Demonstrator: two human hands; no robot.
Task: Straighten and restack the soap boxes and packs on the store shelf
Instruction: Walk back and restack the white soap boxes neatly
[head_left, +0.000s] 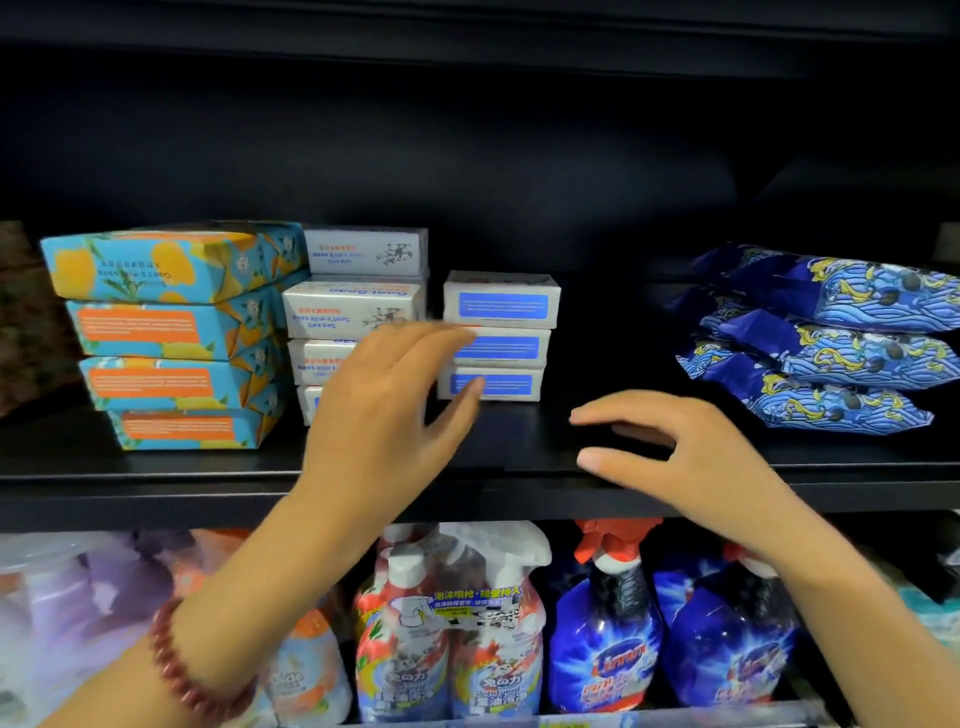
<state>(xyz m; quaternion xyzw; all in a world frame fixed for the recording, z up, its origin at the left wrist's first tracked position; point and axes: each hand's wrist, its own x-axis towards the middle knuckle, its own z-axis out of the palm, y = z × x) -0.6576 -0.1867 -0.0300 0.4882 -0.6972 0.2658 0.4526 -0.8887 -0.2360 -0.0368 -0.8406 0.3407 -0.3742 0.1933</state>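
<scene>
Up on the black shelf (156, 467), four blue-and-orange soap boxes (171, 332) sit stacked at the left, their edges slightly out of line. Just beside them stands a stack of four white soap boxes (353, 306), then a shorter stack of three blue-label boxes (501, 306). Well apart at the right, three dark blue packs (831, 343) lie piled up. The left hand (395, 395) is up in front of the two white stacks, fingers spread and loose, holding nothing; whether the blurred fingertips touch the boxes, I cannot tell. The right hand (691, 462) hovers over the bare middle of the shelf, thumb and fingers apart in an empty curve. Spray bottles (602, 639) line the shelf below.
</scene>
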